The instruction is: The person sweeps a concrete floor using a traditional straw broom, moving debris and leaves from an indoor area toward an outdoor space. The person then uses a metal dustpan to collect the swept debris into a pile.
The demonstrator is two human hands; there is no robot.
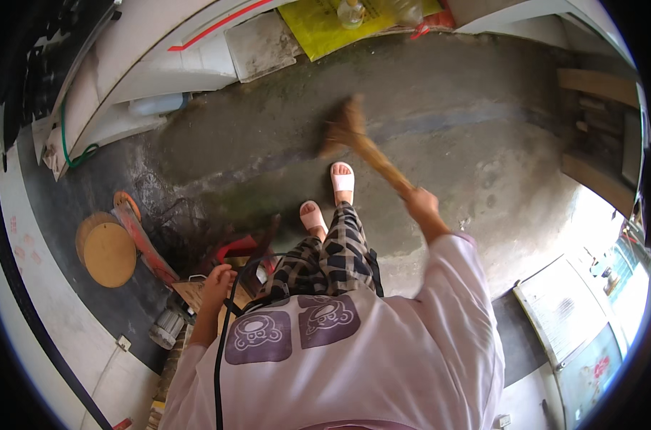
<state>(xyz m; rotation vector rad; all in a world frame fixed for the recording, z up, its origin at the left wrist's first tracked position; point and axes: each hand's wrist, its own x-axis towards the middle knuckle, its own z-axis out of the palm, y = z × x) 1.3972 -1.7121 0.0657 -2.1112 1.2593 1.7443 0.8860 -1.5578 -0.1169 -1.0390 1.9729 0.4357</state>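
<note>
My right hand [422, 203] grips the handle of a straw broom [376, 156]. Its blurred bristle head spreads over the concrete floor [239, 129], just beyond my feet in pink slippers [342, 181]. My left hand [218, 282] hangs at my left side with its fingers partly curled and nothing plainly in it. Beside that hand stands a red object [239, 248], partly hidden by my arm and a black cable [223, 344] that runs down my front.
Round wooden boards [110, 255] lean by the left wall, near an electric motor [167, 327]. A yellow sheet [325, 27] with a bottle [351, 13] lies at the far side. A green hose [81, 158] hangs at upper left. Wooden furniture [597, 185] stands at right.
</note>
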